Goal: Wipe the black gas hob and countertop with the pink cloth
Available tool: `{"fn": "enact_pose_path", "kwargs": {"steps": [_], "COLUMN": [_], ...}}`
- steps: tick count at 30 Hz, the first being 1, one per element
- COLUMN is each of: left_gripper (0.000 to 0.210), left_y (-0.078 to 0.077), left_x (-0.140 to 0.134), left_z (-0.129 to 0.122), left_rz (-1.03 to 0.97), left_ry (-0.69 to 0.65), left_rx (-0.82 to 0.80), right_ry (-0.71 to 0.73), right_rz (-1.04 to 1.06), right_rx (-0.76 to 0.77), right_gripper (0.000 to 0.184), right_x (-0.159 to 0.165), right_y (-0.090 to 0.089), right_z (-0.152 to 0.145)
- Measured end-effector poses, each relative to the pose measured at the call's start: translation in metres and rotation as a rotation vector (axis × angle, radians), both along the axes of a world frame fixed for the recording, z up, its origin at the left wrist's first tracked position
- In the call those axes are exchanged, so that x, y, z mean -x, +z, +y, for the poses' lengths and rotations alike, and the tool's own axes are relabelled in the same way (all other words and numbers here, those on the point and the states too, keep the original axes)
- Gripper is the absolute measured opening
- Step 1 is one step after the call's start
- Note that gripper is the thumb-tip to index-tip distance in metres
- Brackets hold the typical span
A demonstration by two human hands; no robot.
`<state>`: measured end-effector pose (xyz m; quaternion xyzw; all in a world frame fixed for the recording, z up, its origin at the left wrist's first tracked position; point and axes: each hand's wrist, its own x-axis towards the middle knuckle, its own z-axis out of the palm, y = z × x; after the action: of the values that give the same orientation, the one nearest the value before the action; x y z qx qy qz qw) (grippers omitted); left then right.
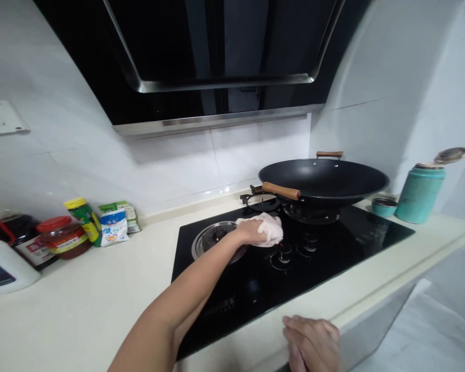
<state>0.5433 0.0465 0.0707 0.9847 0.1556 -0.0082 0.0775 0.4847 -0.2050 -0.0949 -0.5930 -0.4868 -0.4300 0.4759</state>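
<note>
My left hand (251, 232) is closed on a pale pink cloth (270, 230) and presses it on the black glass cooktop (232, 305), just right of the left burner (217, 237). My left forearm crosses over the front of the cooktop and hides part of that burner. Down by the counter's front edge is my right hand (313, 341), its fingers curled together, with no object visible in it. Two control knobs (284, 253) stand right of the cloth. A black wok (325, 178) with wooden handles sits on the right burner.
A black pan support (262, 202) lies behind the cloth, by the wok. At right stand a teal flask (420, 194) with its lid raised and a teal cup (384, 207). Bottles, a red-lidded jar (64, 237) and seasoning packets (114, 227) line the left counter. A range hood (220, 98) overhangs.
</note>
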Motion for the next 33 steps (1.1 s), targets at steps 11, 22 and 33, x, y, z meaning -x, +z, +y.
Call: {"fn": "enact_pose_path", "kwargs": {"steps": [11,22,33], "left_gripper": [0.051,0.034,0.065], "left_y": [-0.003,-0.011,-0.014], "left_x": [0.074,0.206,0.285], "left_z": [-0.05,-0.108,-0.092], "left_rz": [-0.078,-0.136,-0.348], "left_ry": [0.077,0.042,-0.154], "left_rx": [-0.009,0.048,0.415], "right_ry": [0.102,0.035,0.116], "right_rz": [0.064,0.37,0.402], "right_rx": [-0.004,0.196,0.822], "right_gripper": [0.02,0.021,0.05], "right_x": [0.013,0.031,0.083], "right_y": [0.015,0.039,0.106], "right_z": [-0.003,-0.014,0.022]}}
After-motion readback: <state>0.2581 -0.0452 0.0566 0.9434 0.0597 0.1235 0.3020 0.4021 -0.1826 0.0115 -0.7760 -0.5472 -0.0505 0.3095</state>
